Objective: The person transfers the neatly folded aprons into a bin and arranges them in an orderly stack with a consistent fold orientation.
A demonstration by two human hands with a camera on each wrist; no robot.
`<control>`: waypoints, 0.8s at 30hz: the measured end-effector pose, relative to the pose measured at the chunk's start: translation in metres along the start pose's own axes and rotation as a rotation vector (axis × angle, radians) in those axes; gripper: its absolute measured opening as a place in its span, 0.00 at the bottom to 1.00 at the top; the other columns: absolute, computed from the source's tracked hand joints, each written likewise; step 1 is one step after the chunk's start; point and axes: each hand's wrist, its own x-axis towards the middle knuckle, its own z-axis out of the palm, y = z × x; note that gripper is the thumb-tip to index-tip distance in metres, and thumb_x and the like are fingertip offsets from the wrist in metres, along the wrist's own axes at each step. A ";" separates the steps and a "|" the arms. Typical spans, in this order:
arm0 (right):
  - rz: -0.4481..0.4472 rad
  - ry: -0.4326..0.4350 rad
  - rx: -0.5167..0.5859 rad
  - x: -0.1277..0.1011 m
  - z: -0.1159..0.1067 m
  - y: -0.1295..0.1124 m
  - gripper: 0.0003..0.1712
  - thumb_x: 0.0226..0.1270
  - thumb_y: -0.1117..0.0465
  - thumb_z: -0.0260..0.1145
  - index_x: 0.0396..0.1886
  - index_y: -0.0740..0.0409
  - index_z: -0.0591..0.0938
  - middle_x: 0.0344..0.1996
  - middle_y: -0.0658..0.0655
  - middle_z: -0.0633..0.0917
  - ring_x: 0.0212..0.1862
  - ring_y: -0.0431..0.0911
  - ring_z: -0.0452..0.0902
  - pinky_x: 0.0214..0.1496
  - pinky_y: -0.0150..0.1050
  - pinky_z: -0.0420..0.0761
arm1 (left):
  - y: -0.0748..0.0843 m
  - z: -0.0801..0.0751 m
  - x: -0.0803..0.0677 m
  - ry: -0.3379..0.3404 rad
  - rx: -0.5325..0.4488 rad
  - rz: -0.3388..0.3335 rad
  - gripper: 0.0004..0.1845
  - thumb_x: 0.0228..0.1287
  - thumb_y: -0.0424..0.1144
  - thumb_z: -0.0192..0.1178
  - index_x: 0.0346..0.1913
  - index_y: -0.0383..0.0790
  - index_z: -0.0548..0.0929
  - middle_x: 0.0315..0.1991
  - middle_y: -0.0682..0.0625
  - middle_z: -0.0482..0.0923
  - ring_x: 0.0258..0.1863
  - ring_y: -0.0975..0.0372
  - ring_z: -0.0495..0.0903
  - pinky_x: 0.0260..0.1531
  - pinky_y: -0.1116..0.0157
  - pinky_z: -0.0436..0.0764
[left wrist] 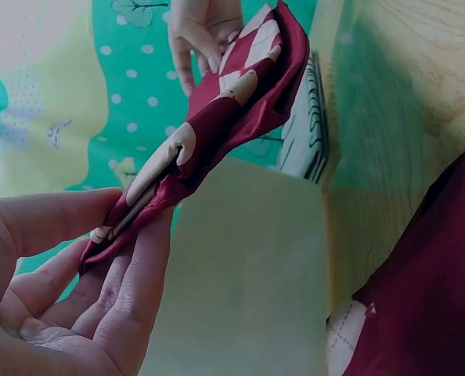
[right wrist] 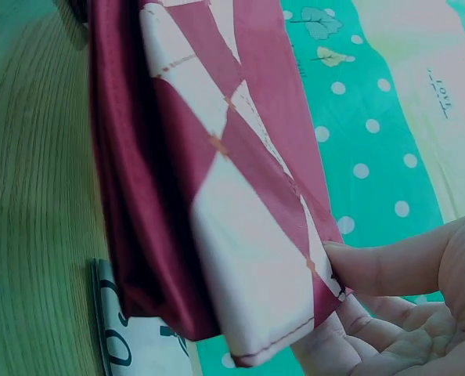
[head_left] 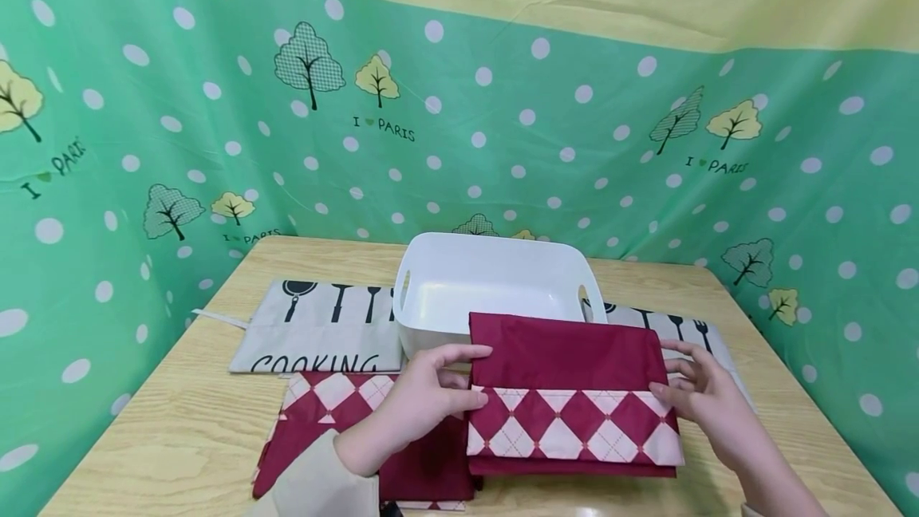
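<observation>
Both hands hold up a folded dark-red cloth (head_left: 567, 353) with a pink-and-red diamond band, one at each side edge. My left hand (head_left: 424, 397) pinches its left edge; in the left wrist view the thumb lies on one face and the fingers behind the folded layers. At the right edge, my right hand (head_left: 707, 389) grips it between thumb and fingers, also seen in the right wrist view. The cloth hangs above the table, in front of a white bin (head_left: 495, 278) and hiding part of its front. The bin's inside looks bare where it shows.
Left of the bin lies a folded grey cloth (head_left: 323, 333) printed with utensils and "COOKING". Nearer is a second folded red diamond cloth (head_left: 431, 461), partly behind the left arm. Another grey printed cloth (head_left: 689, 333) lies at right. A green dotted curtain (head_left: 502, 102) surrounds the wooden table (head_left: 158, 421).
</observation>
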 end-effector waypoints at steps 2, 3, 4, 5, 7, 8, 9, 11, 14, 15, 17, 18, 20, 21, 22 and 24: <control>-0.004 0.001 -0.005 0.001 0.001 -0.002 0.41 0.67 0.66 0.65 0.75 0.62 0.55 0.45 0.50 0.79 0.39 0.37 0.79 0.40 0.37 0.85 | 0.002 -0.002 0.001 0.007 0.013 0.002 0.30 0.56 0.27 0.68 0.64 0.34 0.77 0.38 0.41 0.86 0.30 0.66 0.82 0.28 0.68 0.82; -0.004 -0.001 -0.010 0.001 0.001 -0.004 0.42 0.68 0.66 0.65 0.75 0.63 0.54 0.46 0.52 0.79 0.40 0.37 0.79 0.40 0.37 0.85 | 0.003 -0.003 0.001 0.008 0.018 0.002 0.29 0.56 0.27 0.68 0.64 0.35 0.77 0.40 0.41 0.85 0.30 0.66 0.82 0.28 0.69 0.82; 0.002 -0.001 -0.012 0.002 0.002 -0.006 0.42 0.68 0.66 0.65 0.75 0.62 0.54 0.47 0.54 0.79 0.40 0.37 0.80 0.41 0.37 0.85 | 0.004 -0.004 0.002 0.012 0.025 0.001 0.29 0.56 0.28 0.68 0.64 0.35 0.78 0.42 0.42 0.84 0.30 0.66 0.81 0.28 0.69 0.82; 0.006 -0.002 -0.015 0.002 0.002 -0.008 0.42 0.68 0.66 0.64 0.76 0.62 0.54 0.48 0.55 0.79 0.41 0.37 0.80 0.41 0.36 0.85 | 0.005 -0.005 0.002 0.015 0.032 -0.003 0.29 0.56 0.28 0.68 0.64 0.36 0.78 0.43 0.42 0.83 0.29 0.66 0.80 0.28 0.70 0.82; 0.009 -0.006 -0.025 0.003 0.003 -0.011 0.42 0.69 0.66 0.64 0.76 0.63 0.53 0.50 0.58 0.79 0.41 0.37 0.80 0.42 0.36 0.85 | 0.008 -0.007 0.003 0.016 0.041 -0.008 0.29 0.57 0.28 0.68 0.64 0.37 0.77 0.48 0.42 0.80 0.30 0.65 0.80 0.29 0.70 0.81; 0.007 -0.007 -0.026 0.004 0.004 -0.013 0.42 0.69 0.66 0.63 0.76 0.63 0.53 0.51 0.60 0.78 0.41 0.37 0.80 0.41 0.36 0.85 | 0.010 -0.008 0.003 0.017 0.046 -0.010 0.29 0.57 0.28 0.68 0.64 0.37 0.77 0.48 0.41 0.80 0.30 0.65 0.80 0.29 0.71 0.81; 0.008 -0.007 -0.030 0.005 0.004 -0.014 0.42 0.70 0.66 0.63 0.76 0.63 0.53 0.51 0.60 0.78 0.40 0.36 0.80 0.41 0.36 0.85 | 0.012 -0.009 0.003 0.016 0.051 -0.009 0.30 0.57 0.28 0.68 0.65 0.37 0.77 0.49 0.40 0.79 0.30 0.65 0.80 0.29 0.71 0.80; 0.006 -0.006 -0.035 0.006 0.004 -0.018 0.41 0.70 0.66 0.62 0.77 0.64 0.52 0.52 0.61 0.77 0.39 0.36 0.80 0.40 0.36 0.85 | 0.014 -0.011 0.004 0.022 0.067 -0.015 0.30 0.58 0.28 0.68 0.65 0.38 0.76 0.49 0.41 0.79 0.31 0.65 0.79 0.30 0.71 0.80; 0.009 -0.001 -0.038 0.007 0.006 -0.022 0.41 0.71 0.66 0.62 0.77 0.64 0.52 0.55 0.65 0.76 0.40 0.35 0.80 0.40 0.36 0.85 | 0.019 -0.013 0.004 0.034 0.088 -0.026 0.30 0.58 0.29 0.68 0.66 0.39 0.76 0.46 0.41 0.80 0.31 0.64 0.79 0.29 0.70 0.79; 0.011 0.000 -0.041 0.007 0.006 -0.023 0.41 0.71 0.65 0.62 0.77 0.63 0.52 0.56 0.66 0.75 0.41 0.36 0.79 0.41 0.36 0.85 | 0.020 -0.014 0.005 0.042 0.095 -0.029 0.30 0.58 0.30 0.68 0.66 0.40 0.76 0.46 0.41 0.80 0.32 0.64 0.79 0.28 0.70 0.79; 0.007 -0.005 -0.039 0.008 0.007 -0.025 0.41 0.71 0.65 0.61 0.77 0.63 0.52 0.59 0.68 0.73 0.42 0.36 0.79 0.42 0.35 0.85 | 0.021 -0.015 0.005 0.056 0.105 -0.029 0.30 0.59 0.30 0.68 0.66 0.41 0.76 0.47 0.41 0.80 0.32 0.63 0.80 0.29 0.69 0.80; 0.006 -0.007 -0.036 0.009 0.008 -0.026 0.41 0.72 0.64 0.61 0.78 0.63 0.52 0.61 0.69 0.72 0.43 0.37 0.79 0.42 0.35 0.85 | 0.022 -0.016 0.006 0.060 0.113 -0.022 0.30 0.59 0.30 0.67 0.66 0.41 0.75 0.48 0.40 0.80 0.33 0.63 0.80 0.29 0.68 0.80; 0.003 -0.009 -0.033 0.009 0.009 -0.028 0.41 0.72 0.63 0.61 0.78 0.62 0.52 0.62 0.69 0.71 0.43 0.37 0.79 0.41 0.35 0.85 | 0.023 -0.018 0.007 0.070 0.119 -0.005 0.31 0.60 0.30 0.67 0.67 0.40 0.74 0.52 0.40 0.79 0.33 0.63 0.80 0.31 0.68 0.80; -0.005 -0.010 -0.027 0.010 0.009 -0.029 0.41 0.72 0.63 0.61 0.78 0.62 0.52 0.62 0.69 0.70 0.42 0.36 0.80 0.41 0.35 0.84 | 0.023 -0.020 0.008 0.073 0.122 0.007 0.31 0.61 0.30 0.66 0.68 0.40 0.73 0.55 0.39 0.78 0.34 0.63 0.80 0.32 0.67 0.81; -0.016 -0.010 -0.021 0.011 0.010 -0.030 0.41 0.72 0.63 0.61 0.78 0.62 0.53 0.62 0.69 0.70 0.42 0.36 0.80 0.41 0.35 0.84 | 0.024 -0.021 0.009 0.076 0.119 0.013 0.31 0.61 0.30 0.66 0.69 0.40 0.72 0.57 0.39 0.76 0.35 0.63 0.81 0.33 0.68 0.81; -0.032 -0.008 -0.012 0.012 0.011 -0.031 0.41 0.72 0.62 0.61 0.78 0.62 0.53 0.62 0.69 0.70 0.40 0.35 0.81 0.41 0.34 0.84 | 0.025 -0.023 0.010 0.080 0.112 0.025 0.32 0.62 0.29 0.65 0.70 0.39 0.71 0.60 0.38 0.74 0.36 0.63 0.81 0.34 0.68 0.82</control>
